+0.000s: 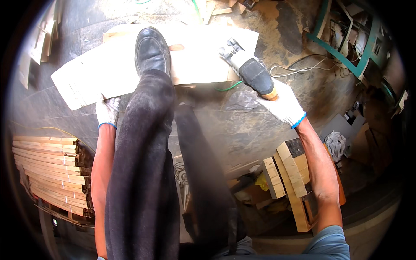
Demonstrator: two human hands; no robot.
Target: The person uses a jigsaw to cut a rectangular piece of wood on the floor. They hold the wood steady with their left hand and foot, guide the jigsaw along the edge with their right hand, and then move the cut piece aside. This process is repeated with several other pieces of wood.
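Note:
A pale wooden board [199, 54] lies across the upper middle, its surface bright with glare. My shoe [151, 50] presses down on it left of its middle, beside a small oval hole. At the board's near left edge, my gloved left hand [107, 110] grips the edge, its fingers partly hidden. My gloved right hand [284, 104] is wrapped round the rear of a jigsaw [255, 73], dark-bodied with an orange end and a grey metal front. The jigsaw's front is over the board's right part; the blade cannot be made out.
Stacked wooden strips [50, 173] stand at the lower left. Wood blocks [288, 173] lie near my right forearm. A pale cable [299, 69] loops on the stone floor toward a green metal frame [336, 52]. A crumpled white cloth [335, 145] lies at the right, and offcuts at the top.

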